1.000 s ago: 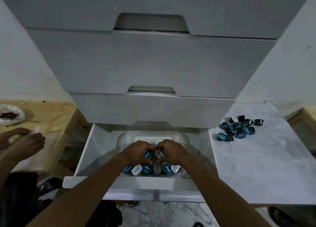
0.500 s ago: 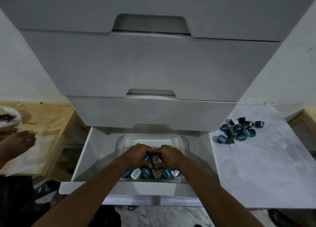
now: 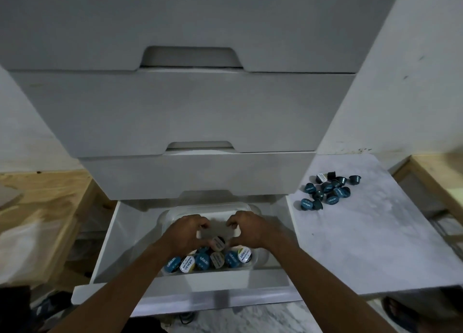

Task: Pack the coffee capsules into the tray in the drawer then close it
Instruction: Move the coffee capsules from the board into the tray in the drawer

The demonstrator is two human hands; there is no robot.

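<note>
The bottom drawer (image 3: pixel 112 235) stands pulled out, with a clear plastic tray (image 3: pixel 261 259) inside. A row of blue and white-lidded coffee capsules (image 3: pixel 203 261) fills the tray's near end. One white-lidded capsule (image 3: pixel 218 243) lies tilted just behind that row, between my thumbs. My left hand (image 3: pixel 185 233) and my right hand (image 3: pixel 251 230) hover over the tray, fingers curled and apart, gripping nothing that I can see. The tray's far half is partly hidden by my hands. A loose pile of capsules (image 3: pixel 325 193) lies on the marble top to the right.
Two closed grey drawers (image 3: pixel 195 112) tower above the open one. The marble top (image 3: pixel 375 240) lies to the right of the drawer, a wooden surface (image 3: pixel 42 202) to the left and a wooden frame (image 3: pixel 441 179) at far right. A sandal (image 3: pixel 400 312) rests on the floor.
My hands have drawn apart and risen off the capsules they were pressing together. Another person's hand at far left has gone out of view.
</note>
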